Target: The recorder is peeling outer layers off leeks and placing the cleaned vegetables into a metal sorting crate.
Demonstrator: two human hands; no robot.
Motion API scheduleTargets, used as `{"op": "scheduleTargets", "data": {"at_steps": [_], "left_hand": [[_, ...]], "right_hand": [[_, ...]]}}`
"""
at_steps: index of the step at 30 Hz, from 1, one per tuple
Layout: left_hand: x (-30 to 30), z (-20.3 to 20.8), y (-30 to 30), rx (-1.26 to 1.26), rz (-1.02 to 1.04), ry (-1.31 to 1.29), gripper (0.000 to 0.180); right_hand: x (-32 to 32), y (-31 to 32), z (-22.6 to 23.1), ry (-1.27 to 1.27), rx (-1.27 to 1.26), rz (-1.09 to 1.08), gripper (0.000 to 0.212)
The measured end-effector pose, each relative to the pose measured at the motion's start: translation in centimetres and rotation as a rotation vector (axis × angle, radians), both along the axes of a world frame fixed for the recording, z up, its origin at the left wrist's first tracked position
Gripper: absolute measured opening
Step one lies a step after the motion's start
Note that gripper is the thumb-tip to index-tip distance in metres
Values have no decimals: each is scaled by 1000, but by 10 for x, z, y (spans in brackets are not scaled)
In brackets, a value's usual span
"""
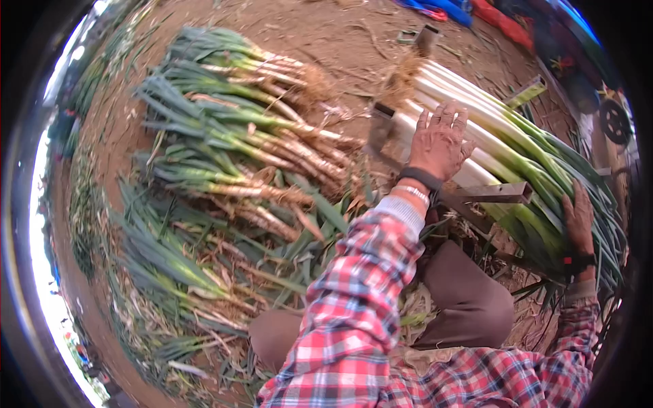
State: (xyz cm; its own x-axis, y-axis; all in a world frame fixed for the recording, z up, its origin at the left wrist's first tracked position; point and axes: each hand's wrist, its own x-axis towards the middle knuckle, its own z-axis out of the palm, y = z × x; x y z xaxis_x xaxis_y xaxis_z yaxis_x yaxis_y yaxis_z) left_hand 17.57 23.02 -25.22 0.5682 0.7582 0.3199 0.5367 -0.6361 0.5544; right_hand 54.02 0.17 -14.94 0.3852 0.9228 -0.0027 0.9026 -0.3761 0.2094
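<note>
Cleaned leeks (490, 127) lie side by side in a metal frame (491, 193), white stems toward the far left and green leaves toward the right. My left hand (439, 141) rests flat on the white stems near their root ends, fingers stretched out and a dark band at the wrist. At the leafy end, my right hand (579, 221) lies against the green leaves with its fingers extended. Neither hand is wrapped round a stem. The palms and the undersides of the leeks are hidden.
Uncleaned leeks (272, 136) with soil on their roots lie heaped on the ground to the left. Loose leaf scraps (224, 347) cover the soil nearer me. Upright metal posts (382, 115) stand at the frame's left side. Red and blue cloth (449, 10) lies at the far edge.
</note>
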Motion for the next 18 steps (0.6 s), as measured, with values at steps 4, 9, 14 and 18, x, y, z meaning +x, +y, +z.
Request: {"op": "scheduleTargets", "data": {"at_steps": [4, 9, 14, 18], "left_hand": [[-84, 13, -50, -174, 214, -388, 33], [-248, -95, -126, -485, 934, -524, 17], [-306, -113, -179, -801, 1144, -1004, 15], [-327, -87, -178, -912, 1139, -1124, 17]], "right_hand": [[-142, 26, 106, 396, 282, 271, 44], [-335, 108, 90, 1173, 12, 573, 34], [-481, 199, -71, 999, -150, 880, 42], [-573, 229, -164, 711, -186, 767, 46]]}}
